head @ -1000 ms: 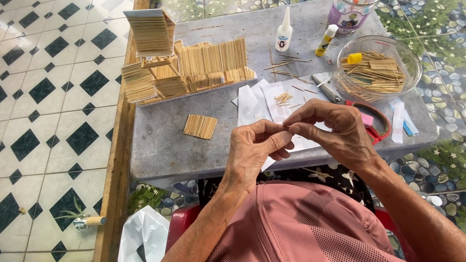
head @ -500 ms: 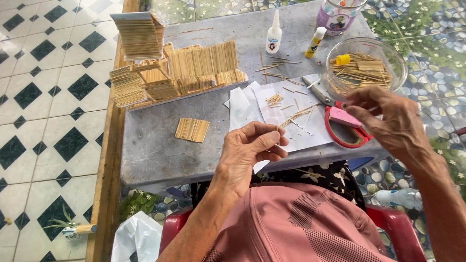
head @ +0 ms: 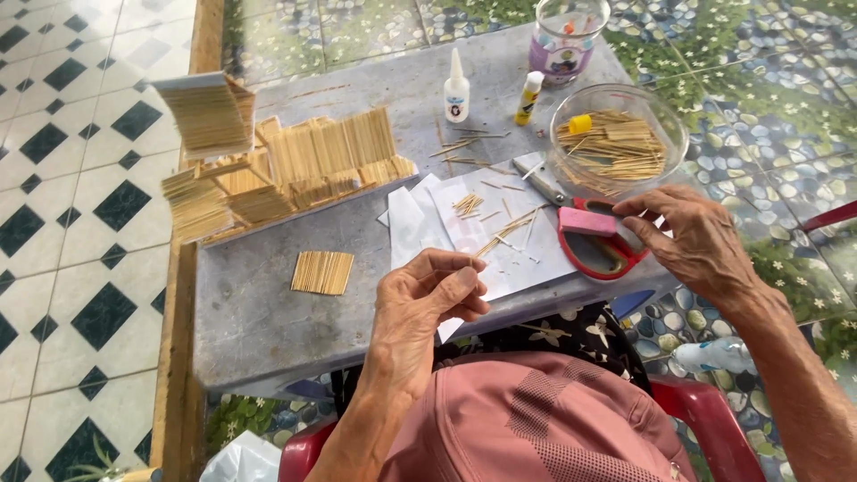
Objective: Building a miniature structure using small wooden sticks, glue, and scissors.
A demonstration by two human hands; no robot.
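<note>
Thin wooden sticks [head: 503, 234] lie loose on the white paper sheets [head: 420, 228] at the middle of the grey table [head: 259, 312], and they are what I am working with here. Going from the left, I see stacked bundles of glued stick panels [head: 268, 174] along the table's far left edge, with one flat square stick mat [head: 322, 272] lying alone in front of them. My left hand [head: 428, 299] sits at the near table edge, its fingers curled and pinched together; a stick seems to be held between the fingertips, though I cannot tell for sure. Past the paper stand a white glue bottle [head: 456, 89] and a yellow-capped glue stick [head: 528, 96]. Scissors with red handles [head: 594, 245] lie just right of the loose sticks. My right hand [head: 701, 241] rests over those handles, fingertips touching a pink block [head: 586, 220] on them, not clenched around anything. Behind it, a clear glass bowl [head: 665, 120] holds more sticks, and a glass jar [head: 566, 40] stands at the far edge.
</note>
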